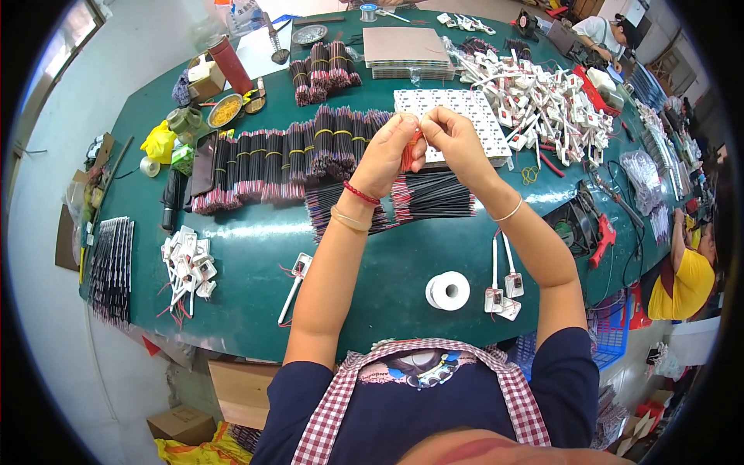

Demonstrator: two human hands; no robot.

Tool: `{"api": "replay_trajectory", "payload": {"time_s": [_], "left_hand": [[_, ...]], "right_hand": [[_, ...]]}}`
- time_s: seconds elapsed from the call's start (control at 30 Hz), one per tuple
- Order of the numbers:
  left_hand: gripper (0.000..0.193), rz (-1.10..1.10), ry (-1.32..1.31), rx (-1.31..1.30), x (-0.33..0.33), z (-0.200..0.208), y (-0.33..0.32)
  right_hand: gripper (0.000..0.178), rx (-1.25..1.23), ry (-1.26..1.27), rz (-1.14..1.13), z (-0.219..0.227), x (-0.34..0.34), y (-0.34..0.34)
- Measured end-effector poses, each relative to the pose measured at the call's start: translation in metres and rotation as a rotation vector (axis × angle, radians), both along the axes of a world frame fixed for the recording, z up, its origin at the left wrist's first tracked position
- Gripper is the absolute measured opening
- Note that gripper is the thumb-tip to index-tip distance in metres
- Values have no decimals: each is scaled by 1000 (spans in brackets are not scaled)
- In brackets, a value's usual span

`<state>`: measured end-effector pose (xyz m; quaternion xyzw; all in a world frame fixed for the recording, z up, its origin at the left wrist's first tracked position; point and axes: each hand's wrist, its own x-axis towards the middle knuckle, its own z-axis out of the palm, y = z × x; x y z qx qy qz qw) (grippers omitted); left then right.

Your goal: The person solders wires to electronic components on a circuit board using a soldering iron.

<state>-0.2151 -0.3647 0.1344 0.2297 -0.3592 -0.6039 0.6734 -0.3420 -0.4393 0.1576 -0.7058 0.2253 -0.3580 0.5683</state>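
I see bright-red strands (408, 158) in the curled left hand (390, 153); right hand (458, 141) pinches something unclear. Glossy green table (248, 271), pale wall (45, 178).

Navy T-shirt (457, 409) had small dark capitals on its chest print (422, 368), only partly legible; rest unreadable.

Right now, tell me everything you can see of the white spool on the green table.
The white spool is short and round, smooth-looking, with a hole in the middle of the face turned toward the camera. Its material is hard to tell. It sits on the green table, left of a few small white cases; only the tabletop appears to touch it.
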Motion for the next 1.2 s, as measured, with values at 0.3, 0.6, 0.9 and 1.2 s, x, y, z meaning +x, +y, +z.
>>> {"api": "replay_trajectory", "payload": {"time_s": [0.3,0.6,0.9,1.2], "left_hand": [[23,-28,-427,195,3,10,-5],[29,665,-1866,245,124,-25,-236],[36,714,-2079,257,153,-77,-348],[31,556,-1647,108,100,25,-206]], "right_hand": [[17,-80,-219,-316,13,-47,-73],[18,255,1,-243,-15,-113,5],[20,558,38,-269,-45,-152,71],[18,642,276,-101,-73,-112,73]]}}
